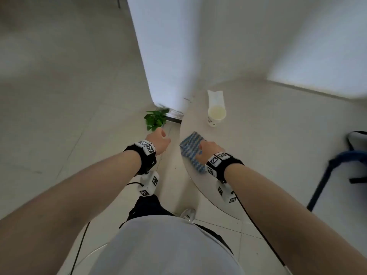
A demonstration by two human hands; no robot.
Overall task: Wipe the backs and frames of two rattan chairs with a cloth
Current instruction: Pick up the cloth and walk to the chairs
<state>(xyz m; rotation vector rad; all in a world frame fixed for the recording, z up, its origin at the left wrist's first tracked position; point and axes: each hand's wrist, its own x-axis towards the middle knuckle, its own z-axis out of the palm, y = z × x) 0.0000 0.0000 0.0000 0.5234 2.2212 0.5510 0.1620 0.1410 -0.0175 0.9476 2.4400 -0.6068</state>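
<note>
Our right hand point(210, 148) gripped the blue checked cloth point(191, 148) w/ curled fingers; left hand point(159, 142) beside it, couldn't tell its grip.

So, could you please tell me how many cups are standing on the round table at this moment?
1. A single paper cup stands on the round table, beyond the blue checked cloth under the right hand. The table's right part runs out of frame, so more may be hidden.
</note>
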